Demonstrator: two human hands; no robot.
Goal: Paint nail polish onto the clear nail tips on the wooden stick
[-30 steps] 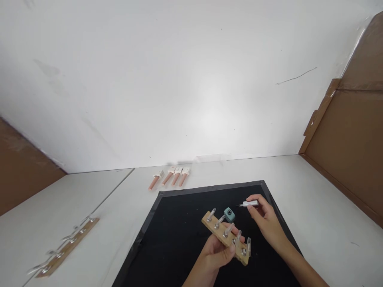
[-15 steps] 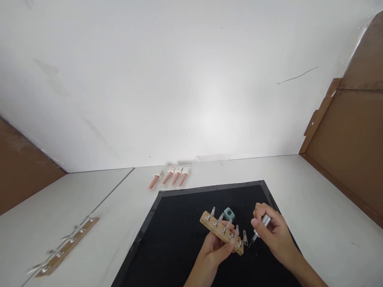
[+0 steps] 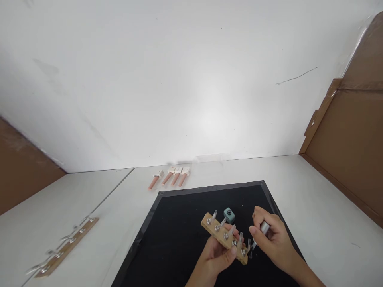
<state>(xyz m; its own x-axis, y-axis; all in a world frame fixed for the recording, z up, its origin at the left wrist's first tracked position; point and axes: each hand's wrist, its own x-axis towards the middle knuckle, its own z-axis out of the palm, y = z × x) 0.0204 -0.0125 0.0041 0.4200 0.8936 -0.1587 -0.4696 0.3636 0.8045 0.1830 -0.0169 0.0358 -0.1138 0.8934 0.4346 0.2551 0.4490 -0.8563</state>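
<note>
My left hand point(image 3: 217, 257) is closed around a wooden nail-tip stand point(image 3: 221, 235), held tilted above the black mat. Several clear false nails point(image 3: 232, 229) stick up from its round metal mounts. My right hand point(image 3: 273, 239) grips the silver cap of a nail polish brush point(image 3: 265, 228). The brush's dark tip is at the clear nail on the stand's right end; I cannot tell whether it touches. Behind the stand, a green nail polish bottle point(image 3: 229, 215) stands uncapped on the mat.
A black mat point(image 3: 167, 227) with taped edges covers the middle of the white table. Several pink-handled tubes point(image 3: 175, 177) with white ends lie behind it. A second wooden nail-tip stand point(image 3: 64, 251) lies at the left. Brown cardboard panels point(image 3: 350, 143) flank both sides.
The stand in my left hand has moved slightly down and right. The brush tip has come from beside the end nail right up to it.
</note>
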